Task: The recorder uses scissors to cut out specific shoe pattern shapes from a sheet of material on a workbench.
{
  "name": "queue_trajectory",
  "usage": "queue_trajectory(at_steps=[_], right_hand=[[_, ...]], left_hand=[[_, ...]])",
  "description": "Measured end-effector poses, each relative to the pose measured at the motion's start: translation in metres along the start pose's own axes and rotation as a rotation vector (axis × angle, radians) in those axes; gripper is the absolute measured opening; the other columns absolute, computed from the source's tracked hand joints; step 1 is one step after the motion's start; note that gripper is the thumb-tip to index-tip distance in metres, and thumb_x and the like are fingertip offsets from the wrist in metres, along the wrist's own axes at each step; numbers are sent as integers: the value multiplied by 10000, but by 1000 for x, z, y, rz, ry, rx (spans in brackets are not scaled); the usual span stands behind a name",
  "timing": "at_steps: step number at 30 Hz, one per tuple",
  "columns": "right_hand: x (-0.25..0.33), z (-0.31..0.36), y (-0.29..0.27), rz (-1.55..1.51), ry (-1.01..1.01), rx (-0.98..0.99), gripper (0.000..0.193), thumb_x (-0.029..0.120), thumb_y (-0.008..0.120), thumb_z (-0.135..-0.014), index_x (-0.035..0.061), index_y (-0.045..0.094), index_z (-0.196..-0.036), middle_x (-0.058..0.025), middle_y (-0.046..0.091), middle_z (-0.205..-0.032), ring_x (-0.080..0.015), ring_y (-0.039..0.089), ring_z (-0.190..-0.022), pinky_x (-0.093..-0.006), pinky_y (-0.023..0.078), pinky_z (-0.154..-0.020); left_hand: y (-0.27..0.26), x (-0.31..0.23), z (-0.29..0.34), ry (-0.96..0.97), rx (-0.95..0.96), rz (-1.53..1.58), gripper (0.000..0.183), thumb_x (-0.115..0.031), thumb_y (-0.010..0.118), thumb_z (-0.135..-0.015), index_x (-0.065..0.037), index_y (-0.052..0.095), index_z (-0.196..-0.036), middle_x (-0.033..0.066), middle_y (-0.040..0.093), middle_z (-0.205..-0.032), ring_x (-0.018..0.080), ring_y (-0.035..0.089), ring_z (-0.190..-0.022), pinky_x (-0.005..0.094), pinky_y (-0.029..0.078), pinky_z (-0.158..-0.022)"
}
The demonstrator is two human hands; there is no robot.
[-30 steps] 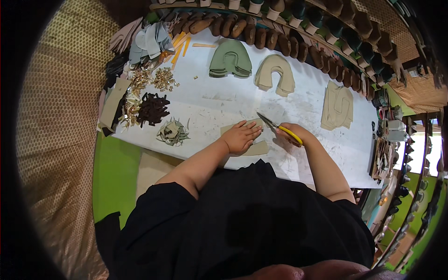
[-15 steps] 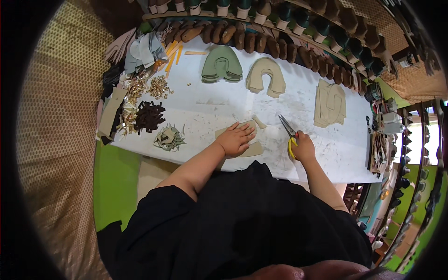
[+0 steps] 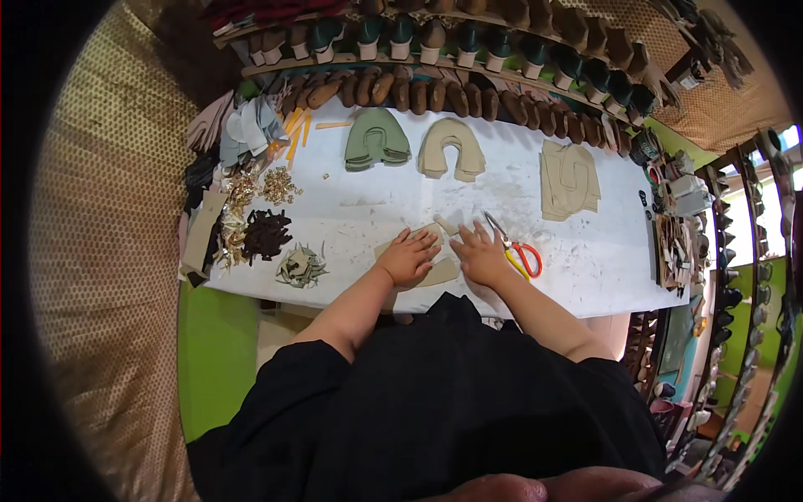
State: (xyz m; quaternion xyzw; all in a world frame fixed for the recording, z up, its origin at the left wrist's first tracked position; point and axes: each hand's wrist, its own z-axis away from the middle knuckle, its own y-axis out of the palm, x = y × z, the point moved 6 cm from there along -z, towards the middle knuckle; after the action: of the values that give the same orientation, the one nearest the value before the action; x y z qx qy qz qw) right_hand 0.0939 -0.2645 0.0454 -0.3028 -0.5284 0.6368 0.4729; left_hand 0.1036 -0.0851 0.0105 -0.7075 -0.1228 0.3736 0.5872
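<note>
My left hand point(image 3: 410, 256) lies flat, fingers spread, on a beige cut piece of sheet material point(image 3: 442, 273) near the table's front edge. Beside it, my right hand point(image 3: 483, 258) is open with its fingers apart, palm down, holding nothing I can see. Just right of that hand rest scissors point(image 3: 507, 243) with one red and one yellow handle, blades pointing away and to the left. A small beige scrap point(image 3: 447, 226) sits beyond the beige piece, close to the right fingertips. Part of the piece is hidden under my left hand.
Stacked green U-shaped pieces point(image 3: 377, 142), beige U-shaped pieces point(image 3: 452, 151) and more beige pieces point(image 3: 570, 182) lie farther back. Left are green-beige offcuts point(image 3: 301, 265), dark brown strips point(image 3: 267, 234) and gold-coloured bits point(image 3: 280, 186). Shoe lasts point(image 3: 418, 98) line the far edge.
My right hand has let go of the scissors, which now lie on the table, and has moved left toward my left hand. The left hand stays on the beige piece. The view has shifted.
</note>
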Motion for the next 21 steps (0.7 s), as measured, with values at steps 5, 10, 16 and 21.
queue_trajectory(at_steps=[5, 10, 16, 21], right_hand=[[9, -16, 13, -147, 98, 161, 748, 313, 648, -841, 323, 338, -1521, -32, 185, -1637, -328, 85, -1516, -687, 121, -1139], [8, -22, 21, -50, 141, 122, 759, 309, 646, -840, 153, 344, -1518, 4, 249, -1615, -300, 96, -1517, -683, 154, -1137], [87, -15, -15, -252, -174, 115, 655, 349, 666, -810, 229, 486, -1429, -3, 449, -1498, -347, 241, -1470, -694, 265, -1090], [169, -16, -43, -246, -518, 81, 637, 306, 662, -843, 226, 473, -1446, -3, 451, -1499, -338, 232, -1476, -679, 273, -1089]], left_hand=[[4, -1, 10, -30, -26, -70, 481, -338, 549, -918, -195, 547, -1377, 57, 424, -1520, 244, 316, -1451, 546, 157, -1188], [-10, 7, 56, -163, -73, -104, 512, -379, 568, -915, -203, 519, -1394, 65, 424, -1517, 259, 336, -1441, 614, 137, -1160], [-70, 20, 110, -424, -285, -56, 543, -363, 621, -892, -197, 507, -1396, 106, 345, -1561, 356, 270, -1460, 628, 164, -1145], [-105, 14, 139, -288, -363, -59, 181, -219, 658, -872, -86, 641, -994, 138, 367, -1538, 415, 284, -1436, 632, 230, -1123]])
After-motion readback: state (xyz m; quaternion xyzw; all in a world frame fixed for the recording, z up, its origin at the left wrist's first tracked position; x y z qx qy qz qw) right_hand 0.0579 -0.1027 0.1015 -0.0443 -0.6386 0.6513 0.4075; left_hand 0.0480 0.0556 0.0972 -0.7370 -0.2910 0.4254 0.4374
